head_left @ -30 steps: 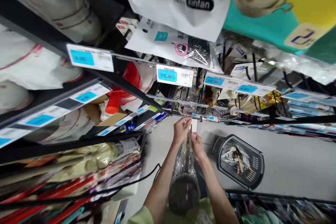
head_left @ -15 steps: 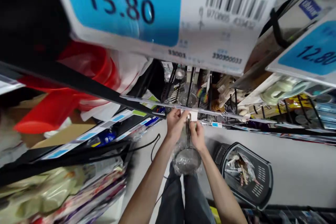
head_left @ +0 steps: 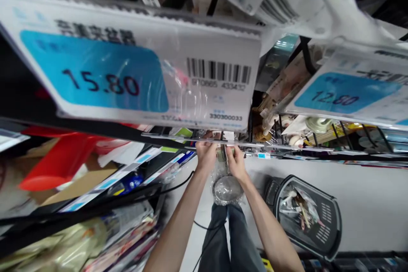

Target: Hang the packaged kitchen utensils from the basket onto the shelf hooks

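- While shelving crowds the left, with a red plastic article [head_left: 57,155] jutting over a cardboard edge, grey floor [head_left: 372,191] lies open at right beyond the forearms.
- Overhead from left to right, a price tag [head_left: 127,63] reading 15.80 and another label [head_left: 344,89] reading 12.80 loom close to the camera, leaving a low strip of view beneath them.
- At center, a clear shelf rail [head_left: 270,145] runs across the upper ends of both hands, the tightest edge in the scene; below, the room between the forearms is open down to the person's jeans [head_left: 216,242].
- The left hand [head_left: 206,156] is curled narrow at the upper part of a wrapped utensil [head_left: 228,189], its fingertips partly hidden behind the rail.
- The right hand [head_left: 235,161] pinches the same package from the other side, thumb and fingers drawn close at the handle.
- Between the two hands stands the handle; the round head, in crinkled clear plastic, hangs below the fingers, between the wrists and above the knees.
- Farther right, a dark shopping basket [head_left: 334,216] holding assorted packaged goods rests on the floor, well apart from the fingers.
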Available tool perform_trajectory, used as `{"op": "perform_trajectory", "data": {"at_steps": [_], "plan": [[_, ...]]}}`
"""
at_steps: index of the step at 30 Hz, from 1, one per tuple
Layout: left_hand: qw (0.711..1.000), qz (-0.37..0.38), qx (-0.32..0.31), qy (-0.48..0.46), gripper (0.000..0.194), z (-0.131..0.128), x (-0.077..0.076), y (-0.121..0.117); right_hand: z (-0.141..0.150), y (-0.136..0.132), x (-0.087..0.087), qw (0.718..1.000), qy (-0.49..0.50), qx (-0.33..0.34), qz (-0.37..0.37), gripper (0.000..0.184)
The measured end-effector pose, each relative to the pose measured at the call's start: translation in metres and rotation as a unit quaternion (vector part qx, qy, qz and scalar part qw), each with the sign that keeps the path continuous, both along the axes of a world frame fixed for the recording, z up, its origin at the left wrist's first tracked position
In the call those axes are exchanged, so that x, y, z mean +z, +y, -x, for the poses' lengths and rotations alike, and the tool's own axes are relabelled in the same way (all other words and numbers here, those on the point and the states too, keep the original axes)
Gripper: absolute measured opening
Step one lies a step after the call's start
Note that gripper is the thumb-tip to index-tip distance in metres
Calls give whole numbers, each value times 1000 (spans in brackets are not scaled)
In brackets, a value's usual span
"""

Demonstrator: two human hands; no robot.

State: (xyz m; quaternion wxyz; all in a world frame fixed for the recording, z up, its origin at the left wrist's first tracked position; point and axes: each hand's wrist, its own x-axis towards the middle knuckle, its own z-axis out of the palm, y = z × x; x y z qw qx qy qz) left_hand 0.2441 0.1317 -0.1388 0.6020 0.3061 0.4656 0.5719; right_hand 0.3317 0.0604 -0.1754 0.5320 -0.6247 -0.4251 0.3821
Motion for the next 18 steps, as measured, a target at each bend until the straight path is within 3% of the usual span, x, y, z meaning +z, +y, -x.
{"op": "perform_trajectory", "data": {"at_steps": [4, 13, 18], "plan": [[1000, 6, 17, 7, 36, 1, 2, 5, 3, 5, -4, 1000, -2, 3, 13, 53], [991, -66, -43, 104, 31, 12, 0, 11, -3, 10, -20, 1000, -20, -21, 3, 58], [990, -67, -47, 115, 31, 14, -10, 28, -7, 35, -18, 998, 21, -5, -54, 49]]}}
